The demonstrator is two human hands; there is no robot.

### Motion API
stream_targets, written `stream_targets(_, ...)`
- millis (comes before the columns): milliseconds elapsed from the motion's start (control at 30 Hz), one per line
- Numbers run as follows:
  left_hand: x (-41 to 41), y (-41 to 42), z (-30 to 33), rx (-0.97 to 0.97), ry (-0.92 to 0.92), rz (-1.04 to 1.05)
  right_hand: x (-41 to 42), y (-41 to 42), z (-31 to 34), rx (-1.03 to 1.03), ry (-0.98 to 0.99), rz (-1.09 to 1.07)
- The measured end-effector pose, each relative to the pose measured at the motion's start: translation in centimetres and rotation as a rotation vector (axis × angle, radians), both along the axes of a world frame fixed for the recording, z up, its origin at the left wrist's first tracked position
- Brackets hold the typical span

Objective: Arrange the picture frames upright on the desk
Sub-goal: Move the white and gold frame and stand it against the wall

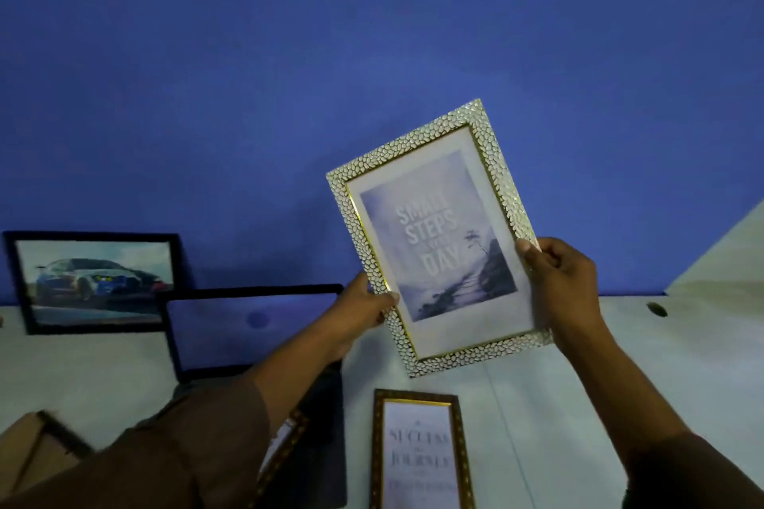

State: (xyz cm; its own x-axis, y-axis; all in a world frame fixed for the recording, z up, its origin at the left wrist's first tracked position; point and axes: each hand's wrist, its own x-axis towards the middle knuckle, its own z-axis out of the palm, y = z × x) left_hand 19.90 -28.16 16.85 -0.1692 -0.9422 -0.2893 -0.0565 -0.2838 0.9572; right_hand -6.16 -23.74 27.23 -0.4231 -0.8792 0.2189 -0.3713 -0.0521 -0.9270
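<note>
I hold a white-and-gold pebbled picture frame (pixel 438 236) with a misty "Small Steps Every Day" print, tilted, in the air above the white desk (pixel 578 376). My left hand (pixel 364 310) grips its left edge and my right hand (pixel 558 277) grips its right edge. A black frame with a car photo (pixel 95 281) stands upright against the blue wall at the far left. A dark gold-trimmed frame with a "Success" text print (pixel 419 455) lies flat near the front. Another dark patterned frame (pixel 285 450) lies partly hidden under my left sleeve.
An open laptop (pixel 248 326) with a dark screen sits left of centre. A brown cardboard piece with a frame back (pixel 37 446) lies at the front left. A cable hole (pixel 656 309) is in the desk at the right. A pale partition (pixel 727 260) rises at the far right.
</note>
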Motion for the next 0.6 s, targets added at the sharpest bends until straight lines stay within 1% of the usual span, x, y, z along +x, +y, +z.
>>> stream_targets(67, -2.5, -1.8, -0.1, 0.007, 0.011, 0.026, -2.9, -1.9, -1.3, 0.035, -0.015, 0.051)
stream_targets(133, -4.7, -3.2, -0.3, 0.022, -0.042, 0.036, -5.8, -4.0, -3.2, 0.076, -0.003, 0.113)
stream_targets(200, -6.5, -4.8, -1.2, 0.015, -0.118, 0.066, -8.7, -6.5, -5.0, 0.104, 0.101, 0.145)
stream_targets(233, -7.2, -5.3, -1.7, 0.018, -0.153, 0.083, -9.9, -7.7, -5.8, 0.117, 0.186, 0.163)
stream_targets(333, -8.5, -6.9, -3.3, -0.033, -0.322, 0.127, -12.6, -11.0, -8.5, 0.15, 0.425, 0.216)
stream_targets(400, -9.2, -7.9, -4.0, -0.088, -0.454, 0.129, -13.7, -12.8, -10.3, 0.228, 0.539, 0.254)
stream_targets(500, -10.4, -10.0, -4.8, -0.15, -0.671, 0.125, -14.7, -15.4, -13.4, 0.311, 0.595, 0.27)
stream_targets(600, -11.4, -11.7, -5.8, -0.122, -0.755, 0.105, -15.2, -17.1, -15.8, 0.351, 0.605, 0.297)
